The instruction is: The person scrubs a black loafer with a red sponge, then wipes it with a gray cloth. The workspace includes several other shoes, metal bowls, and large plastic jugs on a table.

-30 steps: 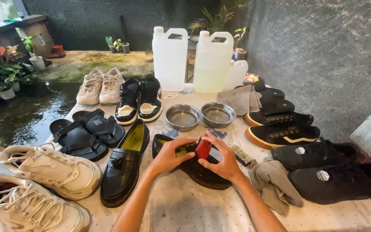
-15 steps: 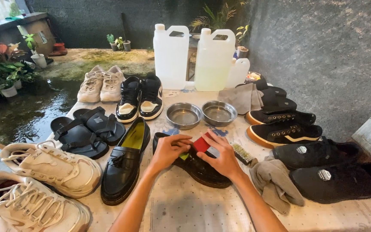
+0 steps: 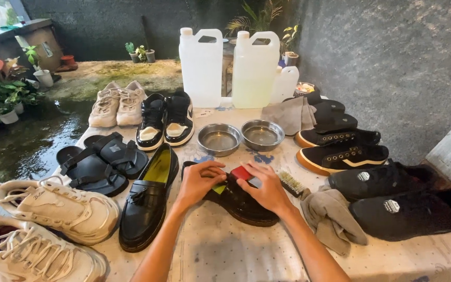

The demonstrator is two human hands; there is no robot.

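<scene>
Dropped lower than a second ago and settled onto the black loafer (image 3: 246, 206), with the red block (image 3: 241, 173) brought down against its upper.

Seemingly mid-rub on that loafer, lying on its side at the near middle of the table (image 3: 225, 250): left hand (image 3: 199, 180) clamped over its opening, right hand (image 3: 264, 188) pinching the block. Probably calls next for a firm brace and even strokes along glossy, dark, creased leather with a yellow-green insole. Just left of it, the matching loafer (image 3: 147, 201); just right, a brush (image 3: 291, 184) and grey cloth (image 3: 330, 219); beyond it, two steel bowls (image 3: 219, 139).
</scene>
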